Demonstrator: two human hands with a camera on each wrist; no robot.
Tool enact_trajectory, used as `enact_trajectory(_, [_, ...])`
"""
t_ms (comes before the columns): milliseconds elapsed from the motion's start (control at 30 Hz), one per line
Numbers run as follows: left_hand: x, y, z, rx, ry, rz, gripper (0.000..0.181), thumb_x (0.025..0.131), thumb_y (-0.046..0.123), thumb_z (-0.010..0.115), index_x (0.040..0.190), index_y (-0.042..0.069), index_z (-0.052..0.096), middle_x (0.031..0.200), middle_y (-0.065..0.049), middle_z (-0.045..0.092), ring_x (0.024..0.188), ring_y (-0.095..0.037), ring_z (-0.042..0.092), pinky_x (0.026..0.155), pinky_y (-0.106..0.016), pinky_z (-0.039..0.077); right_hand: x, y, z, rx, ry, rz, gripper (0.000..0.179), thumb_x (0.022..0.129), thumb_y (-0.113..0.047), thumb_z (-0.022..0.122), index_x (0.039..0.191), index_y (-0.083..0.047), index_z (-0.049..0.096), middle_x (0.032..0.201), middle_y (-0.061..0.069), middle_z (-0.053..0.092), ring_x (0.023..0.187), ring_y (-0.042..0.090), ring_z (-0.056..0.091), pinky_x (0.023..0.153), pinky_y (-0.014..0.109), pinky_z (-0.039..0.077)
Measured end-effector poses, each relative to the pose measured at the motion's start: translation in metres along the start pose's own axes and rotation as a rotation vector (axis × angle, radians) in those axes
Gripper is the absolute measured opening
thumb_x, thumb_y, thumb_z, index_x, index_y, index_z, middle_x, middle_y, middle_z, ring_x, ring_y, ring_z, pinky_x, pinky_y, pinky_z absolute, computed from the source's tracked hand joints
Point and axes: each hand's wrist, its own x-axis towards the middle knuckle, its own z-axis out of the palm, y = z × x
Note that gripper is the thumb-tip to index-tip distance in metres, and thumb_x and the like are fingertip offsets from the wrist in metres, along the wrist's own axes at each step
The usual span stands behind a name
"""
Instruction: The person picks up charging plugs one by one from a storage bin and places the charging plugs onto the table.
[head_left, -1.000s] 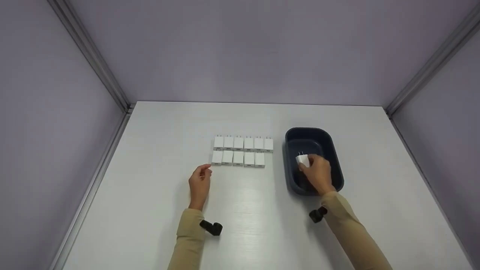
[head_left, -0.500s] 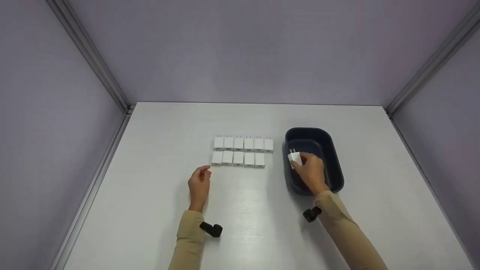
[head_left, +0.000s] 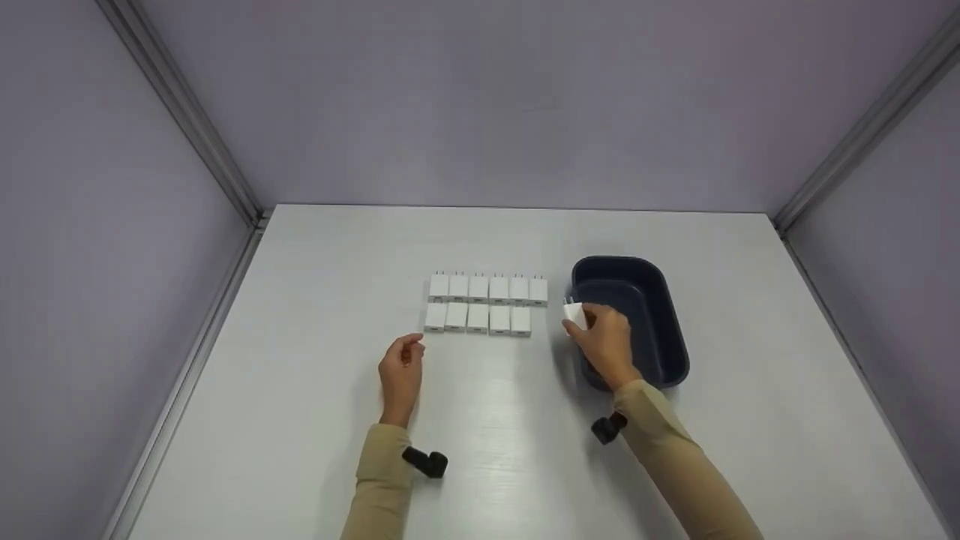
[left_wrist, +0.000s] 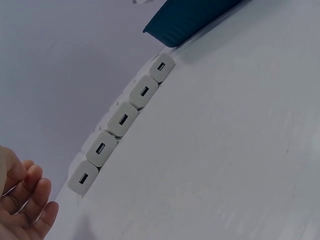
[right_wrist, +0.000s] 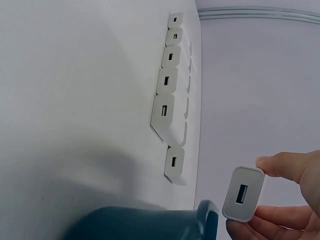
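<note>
My right hand (head_left: 608,341) pinches a white USB charger (head_left: 575,314) between thumb and fingers, above the left rim of the dark blue bin (head_left: 671,330). The charger's two prongs point away from me; in the right wrist view its USB port faces the camera. Left of the bin, white chargers lie side by side in two rows, the back row (head_left: 488,289) one longer than the front row (head_left: 477,319). My left hand (head_left: 401,375) rests near the front row's left end, fingers loosely curled, holding nothing. The left wrist view shows a small gap between these fingers (left_wrist: 35,200) and the nearest charger (left_wrist: 83,177).
The white table (head_left: 315,315) stretches around the rows and the bin. Grey-lilac walls (head_left: 480,105) with metal corner rails enclose it at the back and sides. A small black camera is strapped to each wrist.
My right hand has carried the charger leftward, from over the middle of the bin to its left rim. The left hand and the rows of chargers have stayed in place.
</note>
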Motion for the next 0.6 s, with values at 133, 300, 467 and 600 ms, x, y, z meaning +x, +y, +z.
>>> enact_trajectory(133, [-0.002, 0.0, 0.002, 0.014, 0.005, -0.006, 0.017, 0.093, 0.005, 0.056, 0.104, 0.0, 0.068, 0.097, -0.017, 0.069, 0.087, -0.02, 0.064, 0.075, -0.021, 0.05, 0.0, -0.007, 0.006, -0.037, -0.001, -0.019, 0.024, 0.079, -0.018, 0.077, 0.083, 0.004, 0.066, 0.075, 0.016, 0.064, 0.068, 0.021, 0.052, 0.063, 0.031, 0.043])
enact_trajectory(300, [-0.004, -0.002, 0.003, 0.011, 0.01, 0.002, 0.017, 0.092, 0.003, 0.057, 0.103, -0.001, 0.069, 0.096, -0.018, 0.07, 0.087, -0.021, 0.064, 0.075, -0.02, 0.049, 0.0, -0.013, 0.015, -0.077, -0.002, -0.037, 0.026, 0.078, -0.019, 0.077, 0.077, 0.002, 0.063, 0.069, 0.012, 0.058, 0.065, 0.019, 0.046, 0.06, 0.029, 0.037])
enact_trajectory(467, [-0.007, -0.002, 0.002, -0.001, 0.002, 0.018, 0.016, 0.093, 0.005, 0.057, 0.104, 0.0, 0.068, 0.097, -0.017, 0.07, 0.087, -0.019, 0.063, 0.074, -0.018, 0.049, 0.0, -0.017, 0.023, -0.101, -0.016, -0.038, 0.03, 0.08, -0.02, 0.076, 0.068, -0.003, 0.054, 0.065, 0.006, 0.048, 0.064, 0.018, 0.043, 0.058, 0.029, 0.033])
enact_trajectory(600, [-0.009, -0.003, 0.003, -0.035, 0.001, 0.035, 0.016, 0.094, 0.006, 0.057, 0.104, 0.001, 0.068, 0.098, -0.018, 0.07, 0.087, -0.015, 0.063, 0.075, -0.016, 0.048, 0.0, -0.023, 0.029, -0.131, -0.036, -0.024, 0.033, 0.081, -0.019, 0.075, 0.064, -0.005, 0.05, 0.064, 0.005, 0.048, 0.064, 0.018, 0.044, 0.057, 0.03, 0.035])
